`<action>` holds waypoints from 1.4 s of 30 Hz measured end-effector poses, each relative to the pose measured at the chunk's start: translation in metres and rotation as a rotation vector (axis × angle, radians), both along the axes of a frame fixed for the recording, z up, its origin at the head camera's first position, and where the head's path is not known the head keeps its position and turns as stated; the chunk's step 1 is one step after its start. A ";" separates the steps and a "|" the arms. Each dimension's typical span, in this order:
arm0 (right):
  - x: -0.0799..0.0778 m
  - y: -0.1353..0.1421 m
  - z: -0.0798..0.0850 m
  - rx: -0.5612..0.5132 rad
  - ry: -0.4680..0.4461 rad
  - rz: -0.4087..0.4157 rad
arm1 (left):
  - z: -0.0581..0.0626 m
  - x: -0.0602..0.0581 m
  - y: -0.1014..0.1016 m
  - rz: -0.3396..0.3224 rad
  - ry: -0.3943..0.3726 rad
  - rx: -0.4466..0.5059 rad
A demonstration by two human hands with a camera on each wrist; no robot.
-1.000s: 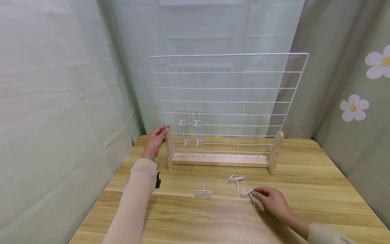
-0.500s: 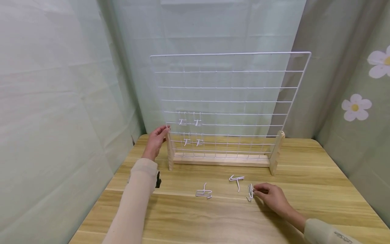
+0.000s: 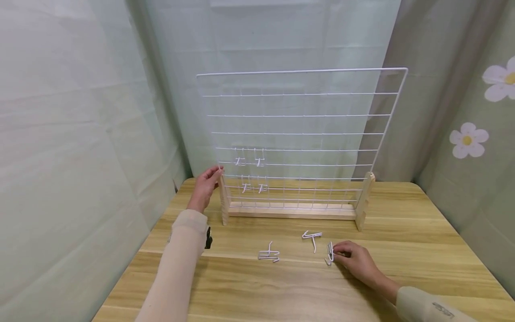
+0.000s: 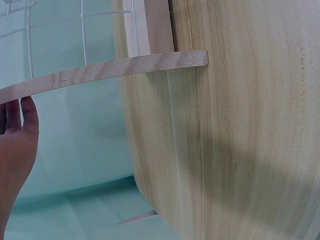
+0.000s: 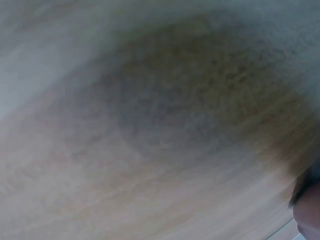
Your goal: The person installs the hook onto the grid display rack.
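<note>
A white wire grid rack (image 3: 297, 133) stands upright in a wooden base (image 3: 291, 212). My left hand (image 3: 205, 187) holds the top of the left wooden side post (image 3: 223, 205); in the left wrist view its fingertips press against the post's outer side. Low on the table, my right hand (image 3: 359, 263) pinches a white wire hook (image 3: 331, 254) by its prong. Two similar loose hooks lie to its left, one hook (image 3: 313, 235) close by and another hook (image 3: 268, 256) farther off. The right wrist view is blurred, with only a bit of the hand (image 5: 308, 215) at its corner.
Several white hooks (image 3: 260, 162) hang on the left part of the grid in two rows. The right side post (image 3: 364, 203) stands near the held hook. Pale green curtains (image 3: 80, 156) enclose the wooden table (image 3: 241, 290) on the left, back and right.
The hook in my right hand has turned from lying sideways to standing on edge, its prong toward the fingers. My left hand stays at the post.
</note>
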State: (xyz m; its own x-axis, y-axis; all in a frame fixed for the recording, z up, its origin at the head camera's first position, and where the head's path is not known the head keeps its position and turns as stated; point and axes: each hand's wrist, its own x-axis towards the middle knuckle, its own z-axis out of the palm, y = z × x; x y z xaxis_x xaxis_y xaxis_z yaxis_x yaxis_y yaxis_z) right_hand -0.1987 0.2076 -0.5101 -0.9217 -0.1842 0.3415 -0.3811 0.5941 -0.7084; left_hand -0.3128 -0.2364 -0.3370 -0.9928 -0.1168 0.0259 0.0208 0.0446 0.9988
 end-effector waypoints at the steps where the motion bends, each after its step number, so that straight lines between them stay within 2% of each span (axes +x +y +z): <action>1: -0.001 0.000 0.000 0.013 0.016 -0.001 | 0.000 0.001 0.000 -0.003 0.001 0.001; 4: -0.002 -0.001 -0.001 0.038 0.042 -0.005 | 0.000 0.002 0.000 -0.004 0.003 0.003; 8: -0.003 -0.002 0.000 0.051 0.034 -0.013 | 0.000 0.001 0.000 -0.006 0.003 0.011; 18: -0.004 -0.006 0.006 0.025 -0.083 -0.088 | -0.002 -0.002 -0.001 -0.002 0.000 0.013; 25: -0.006 -0.010 0.014 0.002 -0.150 -0.145 | -0.026 -0.022 -0.010 0.016 0.031 0.001; 28: -0.008 -0.011 0.017 -0.008 -0.170 -0.175 | -0.025 -0.020 -0.010 0.017 0.034 -0.014; 42: -0.019 -0.013 0.039 0.014 -0.129 -0.272 | -0.026 -0.021 -0.010 0.012 0.052 -0.008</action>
